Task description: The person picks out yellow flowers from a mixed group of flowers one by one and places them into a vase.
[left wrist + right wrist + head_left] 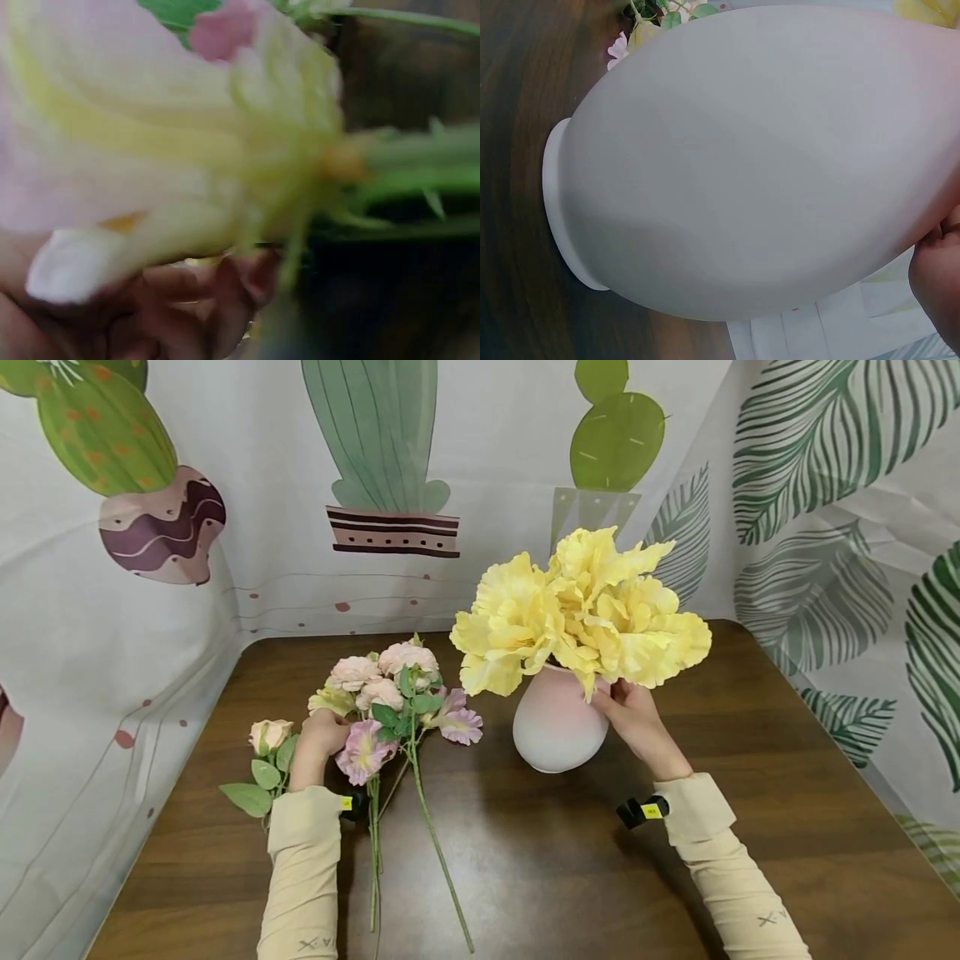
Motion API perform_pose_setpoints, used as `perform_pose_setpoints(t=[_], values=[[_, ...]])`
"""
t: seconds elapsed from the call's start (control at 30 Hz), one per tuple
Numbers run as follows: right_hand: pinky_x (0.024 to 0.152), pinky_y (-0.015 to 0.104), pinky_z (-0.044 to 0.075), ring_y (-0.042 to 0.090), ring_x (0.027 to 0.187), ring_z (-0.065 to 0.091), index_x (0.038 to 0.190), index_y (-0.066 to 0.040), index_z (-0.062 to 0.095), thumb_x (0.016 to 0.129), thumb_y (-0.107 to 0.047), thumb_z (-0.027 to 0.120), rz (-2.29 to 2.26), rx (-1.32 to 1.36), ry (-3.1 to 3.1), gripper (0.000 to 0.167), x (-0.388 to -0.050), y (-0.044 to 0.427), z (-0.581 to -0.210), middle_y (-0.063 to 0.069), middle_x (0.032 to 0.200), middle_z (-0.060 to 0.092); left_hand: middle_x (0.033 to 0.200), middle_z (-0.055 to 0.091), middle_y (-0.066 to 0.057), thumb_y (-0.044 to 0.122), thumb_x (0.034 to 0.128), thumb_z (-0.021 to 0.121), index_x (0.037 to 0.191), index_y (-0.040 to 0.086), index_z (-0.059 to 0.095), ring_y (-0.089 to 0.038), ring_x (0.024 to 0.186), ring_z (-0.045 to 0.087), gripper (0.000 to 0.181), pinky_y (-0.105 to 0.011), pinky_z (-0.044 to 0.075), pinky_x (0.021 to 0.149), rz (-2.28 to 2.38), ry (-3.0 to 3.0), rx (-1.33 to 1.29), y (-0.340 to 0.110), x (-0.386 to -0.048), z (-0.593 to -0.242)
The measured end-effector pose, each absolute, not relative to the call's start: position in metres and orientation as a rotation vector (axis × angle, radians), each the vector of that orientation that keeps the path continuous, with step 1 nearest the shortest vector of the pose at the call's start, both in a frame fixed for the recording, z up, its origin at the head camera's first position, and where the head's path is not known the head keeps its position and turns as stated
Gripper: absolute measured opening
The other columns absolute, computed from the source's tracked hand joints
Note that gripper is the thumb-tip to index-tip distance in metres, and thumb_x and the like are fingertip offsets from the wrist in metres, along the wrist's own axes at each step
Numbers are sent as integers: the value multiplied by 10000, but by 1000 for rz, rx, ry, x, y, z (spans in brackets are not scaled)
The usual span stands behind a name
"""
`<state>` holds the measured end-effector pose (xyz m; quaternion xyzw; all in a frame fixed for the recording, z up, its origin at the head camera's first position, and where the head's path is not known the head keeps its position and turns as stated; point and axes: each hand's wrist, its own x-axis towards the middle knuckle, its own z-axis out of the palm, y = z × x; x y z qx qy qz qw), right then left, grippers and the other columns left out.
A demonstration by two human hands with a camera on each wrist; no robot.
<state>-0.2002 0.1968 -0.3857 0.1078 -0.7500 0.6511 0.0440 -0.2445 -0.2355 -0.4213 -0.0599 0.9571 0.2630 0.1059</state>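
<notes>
My right hand (pixel 636 720) grips the pink-and-white vase (pixel 558 727) at the right of its neck, fingers partly hidden behind it. The vase (pixel 742 165) fills the right wrist view. Large yellow flowers (pixel 517 618) stand in its mouth. On the left, my left hand (pixel 321 739) has its fingers curled at the base of a pale yellow flower (pixel 330 699); the grip is partly hidden. Beside it lies a purple flower (pixel 365 752), whose blurred petals (pixel 150 135) cover much of the left wrist view, with curled fingers (pixel 187 315) behind them.
Pale pink flowers (pixel 381 693) and another purple flower (pixel 459 720) lie in the bunch, their long green stems (pixel 435 839) pointing toward the near edge. A peach rose (pixel 268 737) is left of the left hand. Printed cloth (pixel 510 443) hangs behind the brown table (pixel 555 860).
</notes>
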Motion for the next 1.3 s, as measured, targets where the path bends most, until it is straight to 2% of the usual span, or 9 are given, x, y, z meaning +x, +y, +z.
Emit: perform_pose_setpoints(t=[0.1,0.27,0.4,0.57,0.67,0.8,0.87,1.1,1.3], values=[[895,92,414,5,1106,443,1458,15,316,959,-50,537,1990,328,-2294,549,-201,197,-386,-167,1263,452,1026,596,-310,215,930,484,801,-78,638,-415,938,572,355,-470,485,804,892,2788,-238,-232,-245,-426],[909,91,402,10,1119,432,1457,13,315,959,-56,537,1982,322,-2297,549,-201,197,-387,-158,1265,448,991,588,-291,188,898,528,758,-61,641,-371,903,539,307,-441,476,781,1040,2747,-318,-231,-246,-431],[898,90,403,8,1107,429,1456,9,317,962,-52,535,1977,314,-2299,543,-200,198,-388,-167,1260,449,1036,612,-297,195,865,553,873,-92,677,-389,959,561,313,-435,488,815,1066,2731,-326,-232,-244,-435],[903,98,403,19,1125,425,1457,-14,316,963,-55,540,1987,333,-2284,544,-199,197,-387,-163,1290,443,1217,583,-320,212,909,537,1069,-97,676,-432,1096,555,375,-425,491,857,1075,2744,-341,-235,-240,-430],[902,101,403,28,1123,424,1457,-10,316,965,-62,541,1978,344,-2284,543,-199,197,-386,-151,1291,443,1171,606,-299,202,948,532,1087,-118,650,-343,989,594,368,-330,492,754,1135,2748,-383,-239,-238,-421],[919,97,394,21,1147,420,1469,-5,301,970,-57,529,1970,354,-2286,551,-200,197,-386,-155,1304,435,850,705,-124,134,979,528,1129,-132,581,-86,703,642,310,-206,536,630,1367,2681,-443,-245,-233,-403],[923,95,393,15,1154,418,1473,-7,295,971,-52,523,1970,357,-2286,554,-200,197,-386,-161,1308,432,769,705,-58,99,982,527,1187,-119,550,-21,604,637,300,-211,564,600,1478,2656,-471,-246,-229,-393],[918,90,394,5,1147,421,1466,10,304,970,-53,528,1942,353,-2298,548,-201,197,-387,-171,1291,436,1096,702,-195,152,985,551,1230,9,615,44,608,626,291,-206,569,624,1530,2856,-503,-246,-208,-359],[901,87,402,1,1116,429,1449,44,313,962,-36,523,1934,358,-2291,536,-201,196,-387,-164,1261,451,788,658,143,199,963,595,1199,65,651,69,607,631,277,-141,534,572,1641,2959,-469,-242,-195,-335]])
